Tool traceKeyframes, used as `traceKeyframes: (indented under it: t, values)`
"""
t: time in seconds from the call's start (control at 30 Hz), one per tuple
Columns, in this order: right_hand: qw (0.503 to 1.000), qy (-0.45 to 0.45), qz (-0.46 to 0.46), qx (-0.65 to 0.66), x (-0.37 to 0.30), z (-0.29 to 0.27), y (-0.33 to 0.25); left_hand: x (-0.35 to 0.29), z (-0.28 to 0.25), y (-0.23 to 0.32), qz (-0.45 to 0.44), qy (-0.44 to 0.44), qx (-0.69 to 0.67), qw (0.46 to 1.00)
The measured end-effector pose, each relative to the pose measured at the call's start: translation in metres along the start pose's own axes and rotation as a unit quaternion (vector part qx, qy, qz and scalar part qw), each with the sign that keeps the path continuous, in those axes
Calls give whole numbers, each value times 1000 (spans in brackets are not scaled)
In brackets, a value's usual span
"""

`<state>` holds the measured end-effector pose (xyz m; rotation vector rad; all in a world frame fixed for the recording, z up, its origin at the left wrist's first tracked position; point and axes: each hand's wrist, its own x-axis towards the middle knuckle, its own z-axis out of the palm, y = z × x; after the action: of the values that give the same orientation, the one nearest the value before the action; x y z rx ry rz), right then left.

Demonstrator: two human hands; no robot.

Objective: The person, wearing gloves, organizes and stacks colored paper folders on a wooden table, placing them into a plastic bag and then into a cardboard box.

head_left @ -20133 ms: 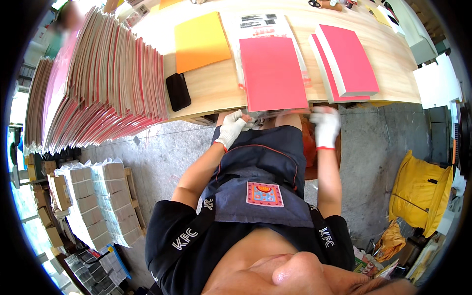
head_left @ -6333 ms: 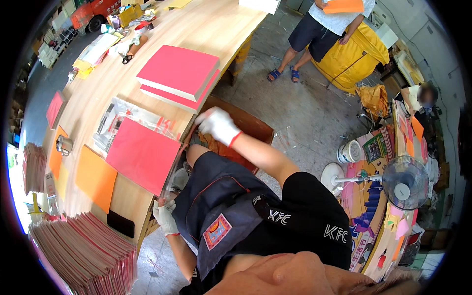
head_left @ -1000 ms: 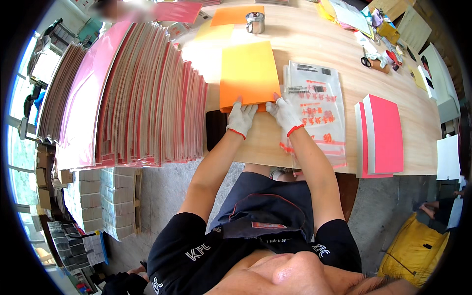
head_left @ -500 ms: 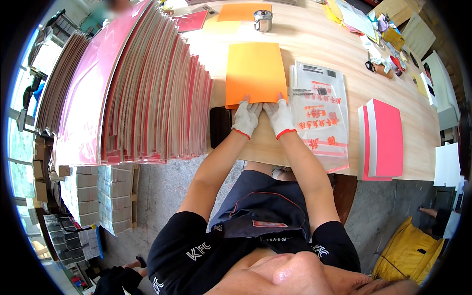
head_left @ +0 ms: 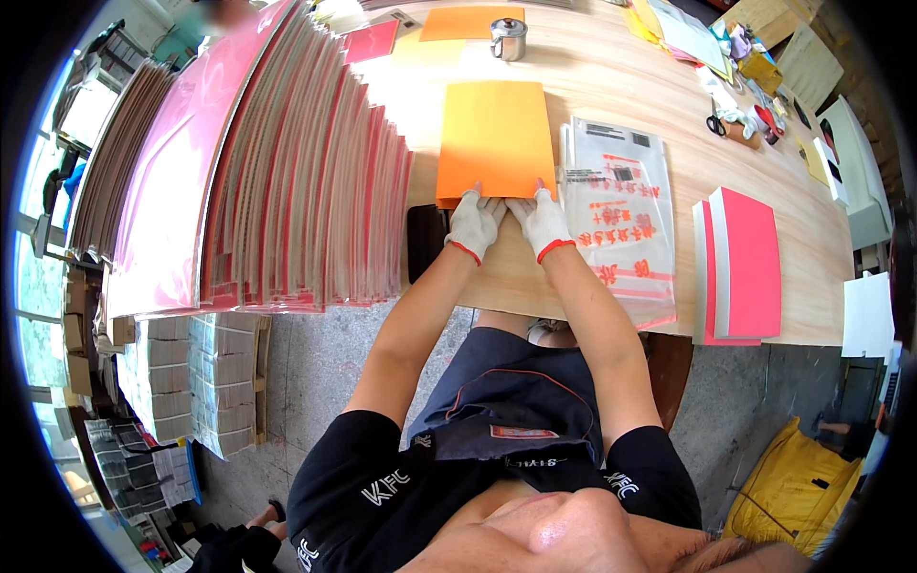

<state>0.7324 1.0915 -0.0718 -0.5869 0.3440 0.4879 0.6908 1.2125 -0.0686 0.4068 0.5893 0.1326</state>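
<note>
orange sheets point(head_left: 497, 138), lying flat near the middle of the table point(head_left: 592, 67), held along the near edge. on the left, left hand point(head_left: 475, 227), gloved in white, gripping that edge with thumb on top and fingers bunched against the front; close beside, right hand point(head_left: 541, 222) in matching pose. not clenched into a fist on either side; cannot tell the depth of the fingers' reach underneath. for a tidy edge, probably best to press evenly from both corners, keep thumbs light to avoid creasing, and bring the lower layers at the left corner flush.

for room, again from the left: tall stack of plastic-sleeved bundles point(head_left: 306, 181), then dark flat slab point(head_left: 427, 244) just beside the left hand, leaving little sideways swing. straight ahead, bare wood toward the steel cup point(head_left: 508, 40). next, clear plastic bag point(head_left: 626, 215) partly behind the right forearm point(head_left: 594, 310), easy to drag along. farther right, past a narrow strip of wood, two pink-covered blocks point(head_left: 750, 263) at the table's front edge.
</note>
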Motion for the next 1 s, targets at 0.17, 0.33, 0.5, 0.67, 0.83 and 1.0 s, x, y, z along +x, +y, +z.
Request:
traceKeyframes:
  t: [0.17, 0.33, 0.5, 0.67, 0.83, 1.0]
  values:
    - [996, -50, -59, -42, -10, 0, 5, -11, 8, 4, 12, 52, 2, 999]
    - [998, -50, -32, -34, -6, -6, 2, -7, -8, -9, 53, 8, -20, 998]
    - [999, -42, -17, -8, 1, -11, 2, 3, -19, -9, 27, -9, -27, 999]
    - [1000, -2, 7, 3, 8, -4, 4, -20, -9, -2, 19, 42, -44, 998]
    - [999, 26, 40, 4, 18, -4, 4, -42, 1, 2, 396, -77, 470, 785]
    - [991, 45, 113, -65, -18, -11, -6, -40, 25, 44, 372, -103, 828, 408]
